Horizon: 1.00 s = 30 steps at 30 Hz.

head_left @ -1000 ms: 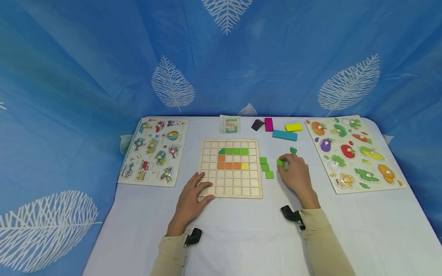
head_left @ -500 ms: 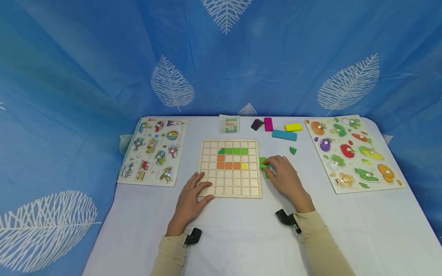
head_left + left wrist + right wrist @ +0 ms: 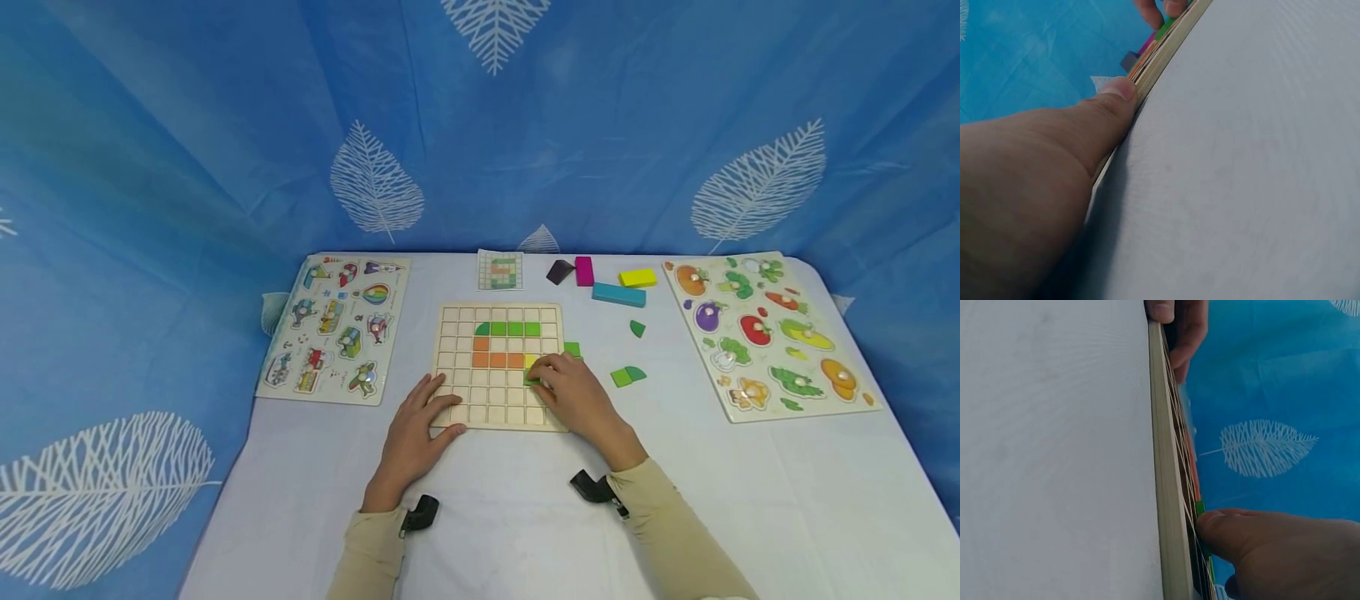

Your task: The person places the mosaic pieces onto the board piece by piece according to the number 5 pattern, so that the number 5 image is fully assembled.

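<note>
My right hand (image 3: 573, 396) pinches a green square tile (image 3: 530, 377) over the wooden grid board (image 3: 480, 404), just below a yellow tile (image 3: 531, 360). In the right wrist view, the thumb (image 3: 1219, 528) lies against this green tile at the board's surface. My left hand (image 3: 412, 437) rests at the board's lower left corner with its fingers spread, the thumb (image 3: 1119, 90) on the near edge. On the board, a row of green tiles (image 3: 512, 328) starts with a dark green rounded piece (image 3: 482, 329). Orange tiles (image 3: 497, 360) form an L below it.
Right of the board lie a green tile (image 3: 572, 348), another green tile (image 3: 621, 377) beside a rounded piece, and a dark green piece (image 3: 637, 328). Behind are a pattern card (image 3: 499, 271) and coloured blocks (image 3: 618, 295). A vehicle puzzle (image 3: 322, 333) and vegetable puzzle (image 3: 765, 333) flank these.
My right hand has moved left from the loose green tiles onto the board, bringing a green tile. A green tile and rounded piece now show where the hand was. The left hand stays put.
</note>
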### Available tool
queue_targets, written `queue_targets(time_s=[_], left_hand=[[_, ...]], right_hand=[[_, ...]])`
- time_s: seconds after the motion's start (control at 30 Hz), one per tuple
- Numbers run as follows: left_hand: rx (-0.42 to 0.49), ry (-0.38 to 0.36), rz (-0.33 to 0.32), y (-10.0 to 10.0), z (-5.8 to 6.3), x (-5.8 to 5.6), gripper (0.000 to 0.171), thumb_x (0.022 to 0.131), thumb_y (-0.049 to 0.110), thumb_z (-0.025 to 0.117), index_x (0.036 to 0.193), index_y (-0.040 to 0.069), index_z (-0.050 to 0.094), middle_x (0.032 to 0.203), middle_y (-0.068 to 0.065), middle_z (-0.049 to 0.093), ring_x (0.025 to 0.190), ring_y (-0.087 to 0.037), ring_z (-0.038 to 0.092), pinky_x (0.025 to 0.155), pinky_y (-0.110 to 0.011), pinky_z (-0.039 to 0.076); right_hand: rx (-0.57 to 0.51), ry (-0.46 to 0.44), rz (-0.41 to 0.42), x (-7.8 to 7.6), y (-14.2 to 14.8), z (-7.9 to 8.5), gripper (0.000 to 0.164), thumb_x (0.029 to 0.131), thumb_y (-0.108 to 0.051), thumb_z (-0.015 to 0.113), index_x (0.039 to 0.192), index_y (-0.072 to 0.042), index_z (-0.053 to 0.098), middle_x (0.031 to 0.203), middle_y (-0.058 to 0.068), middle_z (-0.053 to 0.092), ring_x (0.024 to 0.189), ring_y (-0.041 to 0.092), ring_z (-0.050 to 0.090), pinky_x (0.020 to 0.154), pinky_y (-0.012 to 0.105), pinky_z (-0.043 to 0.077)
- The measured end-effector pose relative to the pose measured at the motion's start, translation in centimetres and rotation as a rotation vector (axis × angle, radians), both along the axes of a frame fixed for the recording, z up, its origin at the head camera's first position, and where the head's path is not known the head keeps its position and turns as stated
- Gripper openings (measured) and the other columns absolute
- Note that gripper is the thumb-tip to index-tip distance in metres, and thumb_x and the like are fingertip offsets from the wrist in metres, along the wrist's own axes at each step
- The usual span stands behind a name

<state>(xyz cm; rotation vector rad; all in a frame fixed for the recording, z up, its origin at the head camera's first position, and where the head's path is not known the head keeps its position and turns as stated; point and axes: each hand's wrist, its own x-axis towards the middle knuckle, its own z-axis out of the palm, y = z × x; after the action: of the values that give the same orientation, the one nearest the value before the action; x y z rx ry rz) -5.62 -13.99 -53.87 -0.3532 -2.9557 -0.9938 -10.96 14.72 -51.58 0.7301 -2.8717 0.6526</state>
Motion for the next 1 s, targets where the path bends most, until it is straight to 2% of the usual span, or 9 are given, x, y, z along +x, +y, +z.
queue_targets(time_s=[0.47,0.73,0.87,1.0], left_hand=[[0.002,0.001,-0.002,-0.1,0.1,-0.1,0.042,0.089,0.04,0.079,0.126,0.023,0.07,0.161,-0.005,0.043,0.155,-0.033,0.031,0.119,-0.064,0.033],[0.0,0.001,-0.002,-0.1,0.0,-0.2,0.042,0.089,0.04,0.079,0.126,0.023,0.07,0.162,-0.005,0.043,0.155,-0.033,0.03,0.119,-0.064,0.033],[0.008,-0.002,-0.005,-0.1,0.0,-0.1,0.042,0.089,0.04,0.079,0.126,0.023,0.07,0.162,-0.005,0.043,0.155,-0.033,0.03,0.118,-0.065,0.033],[0.01,0.002,-0.009,-0.2,0.1,0.0,0.042,0.089,0.04,0.078,0.127,0.023,0.07,0.161,-0.005,0.043,0.155,-0.034,0.031,0.117,-0.065,0.034]], right_hand=[[0.003,0.06,-0.014,0.1,0.0,-0.2,0.011,0.093,-0.018,0.077,0.103,-0.015,0.08,0.108,0.002,0.075,0.094,0.024,0.064,0.083,0.04,0.054],[-0.001,0.089,-0.015,0.3,0.8,-0.4,0.011,0.092,-0.018,0.078,0.102,-0.015,0.08,0.106,0.001,0.075,0.099,0.025,0.066,0.088,0.042,0.054],[-0.018,0.074,-0.05,0.6,2.0,-0.3,0.012,0.093,-0.018,0.076,0.103,-0.013,0.08,0.107,0.003,0.074,0.097,0.026,0.064,0.086,0.041,0.053],[-0.042,0.052,-0.141,1.2,4.0,-0.4,0.015,0.094,-0.017,0.075,0.107,-0.01,0.078,0.111,0.006,0.073,0.097,0.027,0.062,0.083,0.042,0.053]])
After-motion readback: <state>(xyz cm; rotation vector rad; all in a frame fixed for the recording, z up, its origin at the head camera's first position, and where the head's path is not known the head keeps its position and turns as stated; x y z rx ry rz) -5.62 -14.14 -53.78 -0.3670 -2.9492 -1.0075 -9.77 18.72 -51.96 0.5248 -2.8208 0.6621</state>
